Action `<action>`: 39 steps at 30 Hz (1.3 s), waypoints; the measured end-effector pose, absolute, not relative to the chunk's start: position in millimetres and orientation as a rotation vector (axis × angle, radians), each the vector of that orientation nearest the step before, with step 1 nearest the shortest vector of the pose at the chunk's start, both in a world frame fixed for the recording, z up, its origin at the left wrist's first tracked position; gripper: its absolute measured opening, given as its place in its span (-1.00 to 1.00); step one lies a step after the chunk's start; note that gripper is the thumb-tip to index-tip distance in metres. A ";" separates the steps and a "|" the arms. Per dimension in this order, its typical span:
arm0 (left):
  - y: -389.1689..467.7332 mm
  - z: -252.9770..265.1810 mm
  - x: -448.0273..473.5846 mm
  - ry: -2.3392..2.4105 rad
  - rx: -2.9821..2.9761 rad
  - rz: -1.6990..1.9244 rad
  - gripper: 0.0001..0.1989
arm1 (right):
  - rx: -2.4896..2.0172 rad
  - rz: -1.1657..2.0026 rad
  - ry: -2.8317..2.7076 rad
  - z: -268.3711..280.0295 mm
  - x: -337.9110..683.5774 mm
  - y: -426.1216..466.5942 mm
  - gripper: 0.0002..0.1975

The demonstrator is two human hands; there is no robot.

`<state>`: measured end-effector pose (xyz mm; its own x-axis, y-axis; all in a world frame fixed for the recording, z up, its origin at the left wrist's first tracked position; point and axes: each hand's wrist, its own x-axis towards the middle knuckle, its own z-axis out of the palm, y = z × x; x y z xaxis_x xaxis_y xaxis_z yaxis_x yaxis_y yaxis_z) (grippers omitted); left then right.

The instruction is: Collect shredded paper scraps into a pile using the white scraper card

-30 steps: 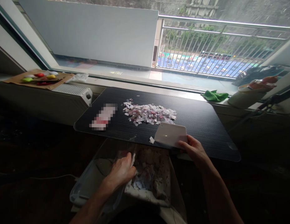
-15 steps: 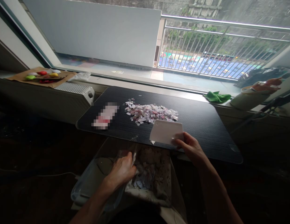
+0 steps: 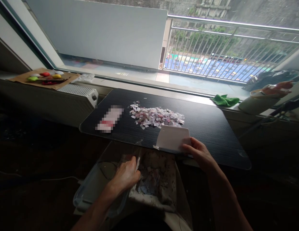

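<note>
My right hand [image 3: 196, 149] grips a flat white plastic scraper [image 3: 174, 137] by its right end, thumb on the near face. The scraper stands on the black tabletop [image 3: 204, 128] at its near edge. A small white paper piece [image 3: 156, 147] shows at its lower left corner. Beyond it lies a pile of small cut paper pieces [image 3: 156, 115]. My left hand [image 3: 127, 171] is below the table edge, closed on the left edge of a box with patterned lining [image 3: 170, 186]. Inside that box are more paper scraps [image 3: 149, 183]. The fingertips are partly hidden.
A blurred-out pinkish strip [image 3: 110, 119] lies on the table's left. Left of the patterned box is a clear plastic tub [image 3: 78, 197]. A radiator [image 3: 79, 93], a green cloth [image 3: 225, 100] and a pale container [image 3: 257, 101] stand along the window.
My right hand and the scraper have shifted slightly right and toward me, bringing the small paper piece to the table's edge. The left hand stays in place.
</note>
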<state>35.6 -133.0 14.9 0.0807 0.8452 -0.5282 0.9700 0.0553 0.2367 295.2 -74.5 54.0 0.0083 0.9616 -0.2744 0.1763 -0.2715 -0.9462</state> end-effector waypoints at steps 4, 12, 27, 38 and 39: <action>-132.2 16.2 35.8 1.790 1.807 -0.303 -0.78 | -1.556 1.332 -1.258 58.5 300.8 -78.4 -0.71; -131.9 18.2 37.1 1.786 1.814 -0.291 -0.80 | -1.542 1.242 -1.286 49.1 300.5 -77.0 -0.75; -133.4 17.2 35.3 1.792 1.792 -0.285 -0.77 | -1.595 1.207 -1.397 40.5 301.4 -75.9 -0.79; -134.9 18.5 34.9 1.786 1.802 -0.262 -0.75 | -1.538 1.143 -1.455 40.9 295.6 -75.7 -0.83; -135.1 19.2 34.8 1.788 1.799 -0.262 -0.74 | -1.545 1.137 -1.432 40.5 297.5 -75.7 -0.82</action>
<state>34.8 -135.1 19.2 0.0810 0.8480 -0.5238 0.9626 0.0697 0.2617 297.5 -75.7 40.5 -0.0113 0.9922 -0.1243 0.3461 -0.1127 -0.9314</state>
